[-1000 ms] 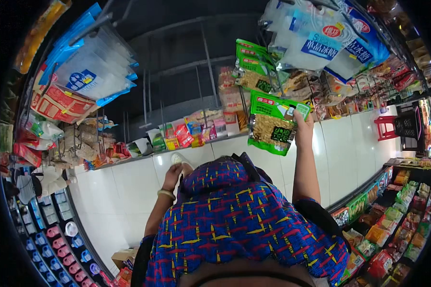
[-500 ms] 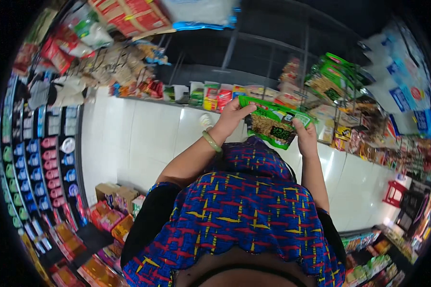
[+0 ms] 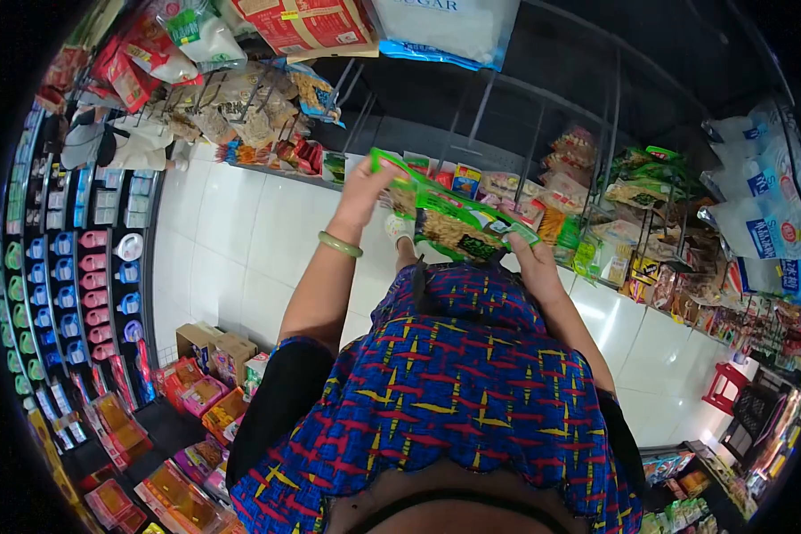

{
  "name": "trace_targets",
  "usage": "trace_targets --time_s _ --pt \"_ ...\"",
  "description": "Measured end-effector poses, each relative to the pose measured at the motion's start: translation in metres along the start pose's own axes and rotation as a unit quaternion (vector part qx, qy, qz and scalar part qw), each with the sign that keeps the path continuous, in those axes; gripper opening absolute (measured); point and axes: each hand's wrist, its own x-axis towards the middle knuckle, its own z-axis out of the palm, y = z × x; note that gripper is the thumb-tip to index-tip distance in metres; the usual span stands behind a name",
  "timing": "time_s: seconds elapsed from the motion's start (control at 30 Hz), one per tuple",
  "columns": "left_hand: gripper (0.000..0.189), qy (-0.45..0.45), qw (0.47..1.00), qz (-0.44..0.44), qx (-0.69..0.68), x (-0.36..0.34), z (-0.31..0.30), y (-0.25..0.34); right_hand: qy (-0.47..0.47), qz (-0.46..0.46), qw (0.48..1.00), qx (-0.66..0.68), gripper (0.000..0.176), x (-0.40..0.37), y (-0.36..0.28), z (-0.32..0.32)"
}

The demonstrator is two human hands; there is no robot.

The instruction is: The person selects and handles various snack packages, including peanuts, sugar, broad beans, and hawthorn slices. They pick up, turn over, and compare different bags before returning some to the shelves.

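My left hand (image 3: 362,191), with a pale bangle on the wrist, is closed on the upper left end of green packaging. Part of it is blurred by motion, so I cannot tell whether this is one packet or two overlapping ones. My right hand (image 3: 534,264) pinches the right end of the green packet (image 3: 457,230), thumb on its front. Brown contents show through its window. It hangs tilted in front of my patterned garment (image 3: 454,365), below the shelf edge. More green packets (image 3: 645,178) hang on the rack to the right.
Dark racks ahead carry small packets, a large sugar bag (image 3: 445,31) and clear bags (image 3: 761,191) at right. Bottles (image 3: 93,285) line the left shelves. Boxes (image 3: 227,351) stand at lower left. A red stool-like object (image 3: 726,387) is at right. Another person (image 3: 138,142) stands at upper left.
My left hand has moved left and up with its end of the green packaging. My right hand has shifted left and slightly down. The view of the shelves has shifted too.
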Motion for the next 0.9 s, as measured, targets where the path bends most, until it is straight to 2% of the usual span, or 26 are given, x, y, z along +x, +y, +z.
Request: trace_targets --time_s 0.07,0.1,0.2,0.27,0.37,0.7,0.83,0.9 --pt "0.014 0.101 0.991 0.044 -0.072 0.022 -0.024 0.008 0.022 0.100 0.995 0.015 0.037 -0.001 0.022 -0.010" --pt "0.013 0.138 0.980 0.062 -0.126 0.030 -0.036 0.012 0.021 0.100 0.995 0.015 0.037 0.000 0.027 -0.011" --pt "0.012 0.165 0.978 0.089 -0.089 0.045 -0.060 0.028 0.090 0.052 0.993 0.053 0.032 0.001 0.034 -0.009" --pt "0.012 0.194 0.973 0.108 -0.067 0.055 -0.074 0.028 0.084 0.069 0.993 0.042 0.031 0.004 0.029 -0.009" --pt "0.015 0.239 0.964 0.091 -0.076 0.060 -0.076 0.036 0.075 0.079 0.994 0.029 0.030 0.010 0.032 -0.007" --pt "0.011 0.270 0.948 0.164 -0.050 0.064 -0.068 0.037 0.086 0.076 0.993 0.031 0.029 0.004 0.038 -0.014" --pt "0.013 0.259 0.951 0.168 -0.017 0.090 -0.061 0.044 0.093 0.078 0.991 0.046 0.028 0.002 0.042 -0.017" --pt "0.016 0.234 0.956 0.172 -0.051 0.109 -0.047 0.051 0.085 0.094 0.991 0.040 0.029 0.000 0.048 -0.019"
